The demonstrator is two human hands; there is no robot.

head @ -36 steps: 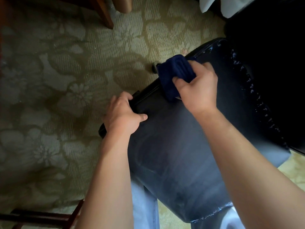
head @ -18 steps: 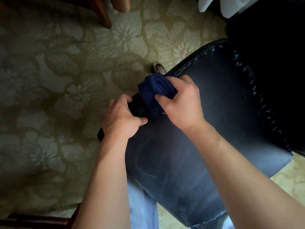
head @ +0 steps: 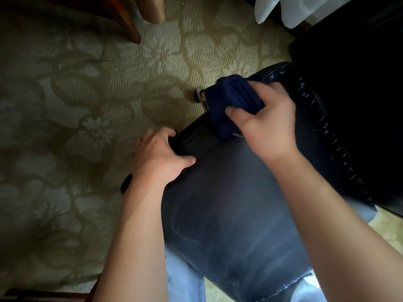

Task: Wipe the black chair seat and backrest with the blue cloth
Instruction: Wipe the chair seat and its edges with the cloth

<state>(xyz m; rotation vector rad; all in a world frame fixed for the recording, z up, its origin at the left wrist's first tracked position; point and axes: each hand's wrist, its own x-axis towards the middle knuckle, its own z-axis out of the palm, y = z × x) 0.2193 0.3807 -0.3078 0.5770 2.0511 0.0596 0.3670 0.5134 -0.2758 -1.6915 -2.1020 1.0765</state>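
Note:
The black chair seat (head: 229,214) fills the lower middle of the view, its surface streaked and shiny. Its dark backrest (head: 353,110) rises at the right, with a flaking seam along the join. My right hand (head: 268,123) grips the bunched blue cloth (head: 231,101) and presses it on the seat's left edge near the far corner. My left hand (head: 159,158) holds the same left edge closer to me, fingers curled over the rim and thumb lying on top.
Patterned green carpet (head: 87,127) lies to the left. Wooden furniture legs (head: 128,22) stand at the top left, a dark wooden rail (head: 43,295) at the bottom left. White fabric (head: 283,7) hangs at the top right. A chair caster (head: 199,95) shows beside the cloth. My light trouser legs sit under the seat.
My right hand first slid the cloth along the seat's left edge towards my left hand, then back away towards the far corner. My left hand stayed on the edge.

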